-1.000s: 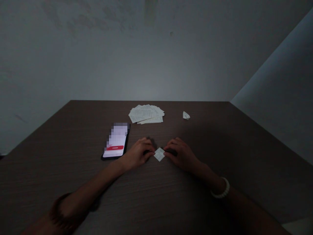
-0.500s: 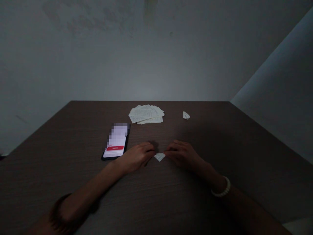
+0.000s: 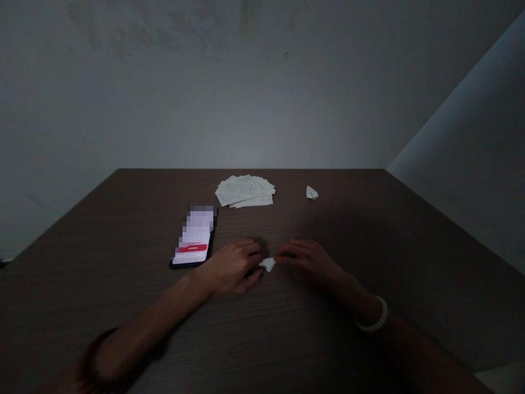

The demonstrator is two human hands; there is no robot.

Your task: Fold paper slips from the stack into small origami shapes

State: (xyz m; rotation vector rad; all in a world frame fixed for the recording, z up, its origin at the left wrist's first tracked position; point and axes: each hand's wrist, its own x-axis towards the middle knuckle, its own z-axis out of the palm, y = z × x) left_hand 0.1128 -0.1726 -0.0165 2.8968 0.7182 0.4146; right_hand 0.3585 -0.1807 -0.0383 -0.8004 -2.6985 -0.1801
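Note:
A small folded piece of printed paper (image 3: 268, 264) lies at the table's middle, between my two hands. My left hand (image 3: 235, 266) has its fingers curled and closed at the paper's left edge, partly covering it. From the other side, my right hand (image 3: 305, 260) pinches the paper's right corner with its fingertips. Only the middle of the paper shows; its ends are hidden by my fingers.
A phone (image 3: 192, 238) with a lit screen lies by my left forearm. Behind it a fanned stack of printed paper sheets (image 3: 246, 190) rests near the wall. Right of the stack sits a folded paper piece (image 3: 311, 192). The brown table (image 3: 156, 189) meets the wall.
The paper between my hands has gone from a downward-pointing triangle to a smaller, tilted shape. My left thumb has moved a little right and lower; my right hand has barely moved.

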